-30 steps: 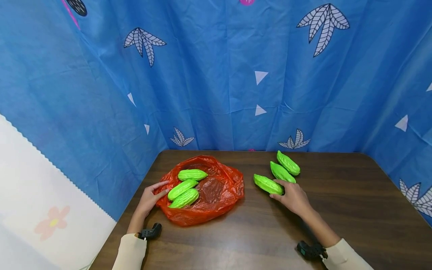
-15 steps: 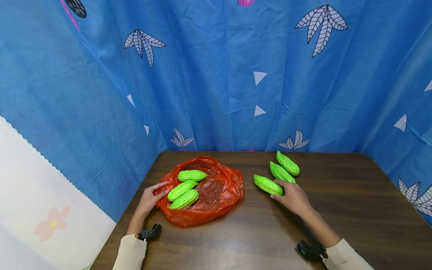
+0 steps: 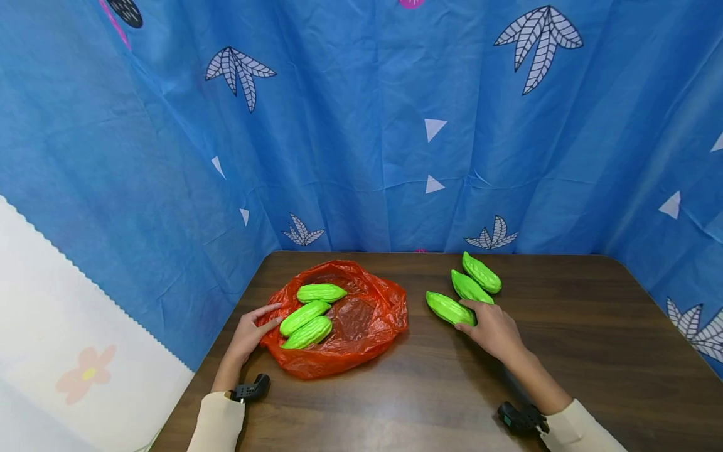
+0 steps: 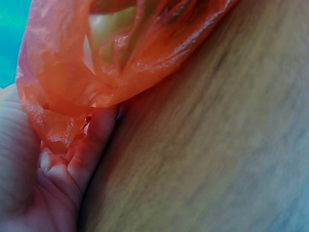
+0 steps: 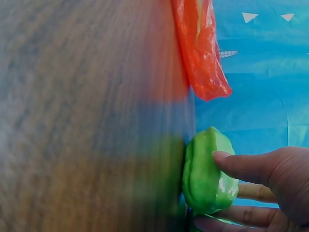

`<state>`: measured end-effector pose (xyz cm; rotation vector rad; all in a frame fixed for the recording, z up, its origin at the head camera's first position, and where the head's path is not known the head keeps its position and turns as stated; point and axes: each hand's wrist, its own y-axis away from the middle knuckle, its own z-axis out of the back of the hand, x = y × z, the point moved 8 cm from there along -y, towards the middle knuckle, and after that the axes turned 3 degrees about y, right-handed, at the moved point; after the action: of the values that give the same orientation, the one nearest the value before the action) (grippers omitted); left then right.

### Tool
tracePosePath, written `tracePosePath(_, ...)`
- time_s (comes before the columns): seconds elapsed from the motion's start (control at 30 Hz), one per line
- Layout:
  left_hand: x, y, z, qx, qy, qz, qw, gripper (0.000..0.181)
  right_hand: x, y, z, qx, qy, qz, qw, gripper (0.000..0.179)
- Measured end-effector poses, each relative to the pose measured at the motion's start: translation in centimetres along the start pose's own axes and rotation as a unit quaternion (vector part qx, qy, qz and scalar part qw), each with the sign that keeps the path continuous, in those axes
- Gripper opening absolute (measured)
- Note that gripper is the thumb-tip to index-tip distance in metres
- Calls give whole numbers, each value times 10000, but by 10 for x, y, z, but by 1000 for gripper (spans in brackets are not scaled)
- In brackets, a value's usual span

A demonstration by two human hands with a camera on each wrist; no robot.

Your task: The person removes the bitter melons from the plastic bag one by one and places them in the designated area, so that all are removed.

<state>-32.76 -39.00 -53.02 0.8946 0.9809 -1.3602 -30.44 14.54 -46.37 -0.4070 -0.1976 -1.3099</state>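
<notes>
My left hand (image 3: 248, 333) holds the left edge of a crumpled red plastic bag (image 3: 356, 358). In the left wrist view the film of the bag (image 4: 63, 96) bunches between thumb and fingers. Three bright green bitter melons (image 3: 307, 333) lie inside its wide mouth. On the right, my right hand (image 3: 497, 333) grips another bitter melon (image 3: 446, 306) by its near end. In the right wrist view the thumb presses one side of this bitter melon (image 5: 207, 169), with fingers behind it, low against the table. Its near end is partly hidden by the hand.
Behind the right hand lie two more bitter melons, one (image 3: 471, 287) close to the fingers and one (image 3: 481, 273) farther back. The dark wooden table (image 3: 361, 414) ends at a blue patterned curtain (image 3: 350, 157). A white cloth (image 3: 68, 351) hangs at the left.
Almost nothing differs. The bitter melon in my right hand has shifted very slightly to the right; my left hand and the bag stay put.
</notes>
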Motion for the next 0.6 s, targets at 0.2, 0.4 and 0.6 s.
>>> tracePosePath(0.2, 0, 1, 0, -8, 36, 3, 10000, 51, 2, 1, 8, -34, 92, -68, 9999, 55)
tracePosePath(0.4, 0, 0, 0, -8, 44, 9, 10000, 52, 5, 2, 16, -191, 194, -43, 9996, 54)
tracePosePath(0.6, -1, 0, 0, -24, -1, 11, 10000, 50, 6, 2, 23, -342, 199, -14, 9992, 52)
